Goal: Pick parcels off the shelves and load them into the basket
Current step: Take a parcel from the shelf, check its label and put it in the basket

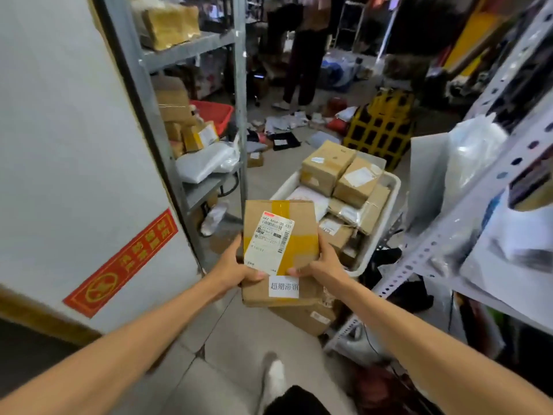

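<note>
Since the cardboard parcel (279, 244) is too broad for one palm, the person clamps it from both flanks, clear of the floor; the left hand (236, 269) takes its eight o'clock corner, thumb pressed flat on the top face and fingers wrapped round the side, their tips hidden; the right hand (324, 260) mirrors this at four o'clock, fingers curled along the edge and thumb beside the white sticker (284, 286). The shipping label (270, 239) faces up, probably so it can be read before loading. The basket (386, 205) stands on the floor at one o'clock from the parcel, just beyond it; it is heaped with stacked boxes (329, 166) at its far end, rising above the rim, so the lower near end looks the likelier place to set this one down without toppling them. Another box (305, 317) lies at six o'clock under the hands; metal shelves (191, 49) rise at ten o'clock, and a perforated rack (478, 187) at three.
</note>
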A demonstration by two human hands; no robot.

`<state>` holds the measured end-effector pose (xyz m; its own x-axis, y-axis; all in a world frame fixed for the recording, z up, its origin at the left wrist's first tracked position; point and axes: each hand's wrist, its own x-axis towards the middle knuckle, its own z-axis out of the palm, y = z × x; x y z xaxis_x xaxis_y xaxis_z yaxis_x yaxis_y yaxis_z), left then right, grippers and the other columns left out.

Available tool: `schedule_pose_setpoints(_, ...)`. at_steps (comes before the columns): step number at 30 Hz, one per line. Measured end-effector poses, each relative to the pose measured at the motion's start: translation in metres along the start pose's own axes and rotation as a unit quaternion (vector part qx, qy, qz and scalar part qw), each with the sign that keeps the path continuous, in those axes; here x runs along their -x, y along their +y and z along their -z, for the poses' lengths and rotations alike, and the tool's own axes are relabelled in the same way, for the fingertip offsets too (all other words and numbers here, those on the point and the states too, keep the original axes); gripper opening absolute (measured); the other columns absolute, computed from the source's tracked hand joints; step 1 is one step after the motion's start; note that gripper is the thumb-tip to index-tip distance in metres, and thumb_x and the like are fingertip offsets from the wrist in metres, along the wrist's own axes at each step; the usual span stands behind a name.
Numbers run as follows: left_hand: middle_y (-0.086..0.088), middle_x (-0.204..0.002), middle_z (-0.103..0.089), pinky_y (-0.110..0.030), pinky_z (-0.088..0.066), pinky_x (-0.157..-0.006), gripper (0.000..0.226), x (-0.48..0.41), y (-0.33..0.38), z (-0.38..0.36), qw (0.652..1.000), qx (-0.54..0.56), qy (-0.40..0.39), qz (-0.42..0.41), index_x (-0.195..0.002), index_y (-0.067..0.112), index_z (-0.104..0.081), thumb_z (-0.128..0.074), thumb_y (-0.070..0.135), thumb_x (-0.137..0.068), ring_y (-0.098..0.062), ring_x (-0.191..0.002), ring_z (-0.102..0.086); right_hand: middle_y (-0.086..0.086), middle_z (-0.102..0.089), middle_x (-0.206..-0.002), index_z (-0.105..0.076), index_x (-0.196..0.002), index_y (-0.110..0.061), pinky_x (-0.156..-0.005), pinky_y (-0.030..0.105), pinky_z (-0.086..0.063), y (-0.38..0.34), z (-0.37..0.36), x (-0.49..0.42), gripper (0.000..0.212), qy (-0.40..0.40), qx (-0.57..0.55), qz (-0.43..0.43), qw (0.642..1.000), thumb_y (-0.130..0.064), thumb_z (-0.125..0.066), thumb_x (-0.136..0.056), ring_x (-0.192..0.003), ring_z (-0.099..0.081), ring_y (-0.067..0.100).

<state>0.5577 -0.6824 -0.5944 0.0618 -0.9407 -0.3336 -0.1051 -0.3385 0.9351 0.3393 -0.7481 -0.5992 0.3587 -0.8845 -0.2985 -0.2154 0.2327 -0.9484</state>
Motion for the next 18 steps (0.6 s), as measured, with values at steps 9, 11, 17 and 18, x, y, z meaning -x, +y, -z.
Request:
schedule_pose_setpoints(9, 0.008, -0.128, -0.059, -0.036, -0.048, -0.098, 0.108, -0.154, 0.033, -0.029, 0.987, -0.076, -0.142, 0.019, -0.148, 0.034, -0.025, -0.084, 0.001, -0.063, -0.014, -0.12, -0.053, -0.005, -0.068, -0.114, -0.038, -0.135, -0.039, -0.092, 0.04, -0.054, 0.023, 0.058, -0.078, 0.108, 0.154, -0.055, -0.075, 0.984, -0.014, -0.093, -0.046, -0.105, -0.065, 0.014)
schedule_pose_setpoints(11, 0.009, -0.132, -0.056, -0.032, -0.044, -0.101, 0.111, -0.185, 0.037, -0.033, 0.984, -0.089, -0.15, 0.027, -0.149, 0.034, -0.023, -0.084, 0.002, -0.063, -0.014, -0.125, -0.049, -0.007, -0.067, -0.117, -0.036, -0.139, -0.039, -0.098, 0.045, -0.05, 0.024, 0.069, -0.104, 0.118, 0.163, -0.049, -0.09, 0.981, -0.022, -0.094, -0.038, -0.109, -0.063, 0.015)
schedule_pose_setpoints(17, -0.001, -0.142, -0.048, -0.011, -0.044, -0.077, 0.107, -0.264, 0.049, -0.037, 0.981, -0.098, -0.15, 0.08, -0.151, 0.026, -0.017, -0.079, -0.005, -0.069, -0.012, -0.116, -0.047, -0.009, -0.066, -0.12, -0.023, -0.146, -0.046, -0.099, 0.046, -0.049, 0.024, 0.092, -0.18, 0.129, 0.171, -0.035, -0.12, 0.977, -0.019, -0.092, -0.041, -0.113, -0.061, 0.016)
schedule_pose_setpoints(18, 0.003, -0.141, -0.047, -0.013, -0.044, -0.079, 0.106, -0.276, 0.051, -0.036, 0.98, -0.105, -0.15, 0.079, -0.151, 0.025, -0.017, -0.078, -0.006, -0.07, -0.014, -0.119, -0.046, -0.009, -0.065, -0.121, -0.02, -0.149, -0.044, -0.1, 0.046, -0.049, 0.022, 0.093, -0.191, 0.132, 0.176, -0.035, -0.128, 0.976, -0.017, -0.093, -0.042, -0.114, -0.06, 0.017)
